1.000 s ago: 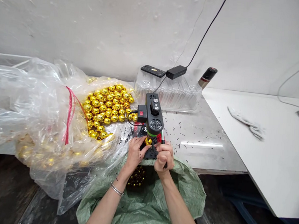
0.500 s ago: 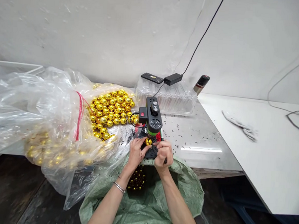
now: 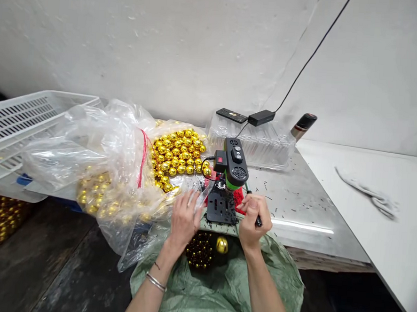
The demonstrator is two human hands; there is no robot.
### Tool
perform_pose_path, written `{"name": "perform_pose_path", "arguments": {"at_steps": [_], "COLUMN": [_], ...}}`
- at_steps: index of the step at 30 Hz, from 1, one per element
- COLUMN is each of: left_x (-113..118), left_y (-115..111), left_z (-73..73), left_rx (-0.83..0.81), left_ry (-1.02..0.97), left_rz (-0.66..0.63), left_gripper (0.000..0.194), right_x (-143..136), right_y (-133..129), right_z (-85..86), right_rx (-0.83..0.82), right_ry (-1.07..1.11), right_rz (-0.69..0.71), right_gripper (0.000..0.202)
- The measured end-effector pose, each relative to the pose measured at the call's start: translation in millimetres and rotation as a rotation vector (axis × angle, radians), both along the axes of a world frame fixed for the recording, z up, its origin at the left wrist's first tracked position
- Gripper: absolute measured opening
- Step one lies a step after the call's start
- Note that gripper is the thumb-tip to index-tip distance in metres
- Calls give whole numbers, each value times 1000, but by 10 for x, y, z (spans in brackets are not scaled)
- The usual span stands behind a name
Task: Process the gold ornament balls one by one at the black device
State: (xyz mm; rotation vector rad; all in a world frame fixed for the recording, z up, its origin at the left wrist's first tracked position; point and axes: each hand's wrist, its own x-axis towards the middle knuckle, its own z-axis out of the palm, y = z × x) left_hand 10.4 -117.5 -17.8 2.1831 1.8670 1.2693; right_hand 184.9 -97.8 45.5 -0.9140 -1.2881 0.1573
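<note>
A small black and green bench machine [image 3: 233,169] stands at the table's front edge on a black perforated base plate [image 3: 220,207]. My right hand [image 3: 255,218] is closed round the machine's black lever handle to the right of the base. My left hand [image 3: 185,218] lies open, fingers spread, on the clear plastic just left of the base. One gold ball [image 3: 222,245] is in mid-air below the table edge, over the dark opening of a green woven sack [image 3: 221,288] that holds small gold balls. A heap of gold balls [image 3: 176,154] lies in an open clear plastic bag [image 3: 106,154] at the left.
A stack of clear plastic trays [image 3: 251,142] at the back carries a black power adapter [image 3: 261,117] and a flat black device [image 3: 231,115]. A spray can [image 3: 303,126] leans by the wall. A white slotted crate [image 3: 22,130] sits far left. A white cloth [image 3: 372,196] lies on the right table.
The gold ball that both hands held at the machine has left it and is dropping toward the sack. My left hand came away, open. The view shifted left, showing the white crate.
</note>
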Motion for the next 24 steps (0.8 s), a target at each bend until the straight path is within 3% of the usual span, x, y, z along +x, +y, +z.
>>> {"name": "perform_pose_path", "arguments": {"at_steps": [2, 4, 8, 14, 17, 24], "left_x": [-222, -401, -540, -517, -544, -544], "left_y": [177, 350, 536, 544, 553, 578], "left_z": [109, 179, 197, 116, 110, 193], "left_rx": [-93, -261, -505, -478, -442, -339], "left_ry": [66, 179, 381, 437, 243, -615], "left_rz": [189, 269, 219, 173, 142, -110], "left_gripper": [41, 44, 35, 27, 24, 42], "right_x": [-11, -17, -22, -11, 2, -5], "right_y": [-1, 2, 5, 0, -4, -2], "right_z": [-43, -54, -54, -89, -101, -112], "right_rx": [-8, -8, -8, -14, -13, 16], "right_ry": [14, 28, 36, 39, 20, 9], "right_rz": [-10, -17, -25, -17, -2, 0], "right_gripper": [32, 32, 32, 32, 31, 30]}}
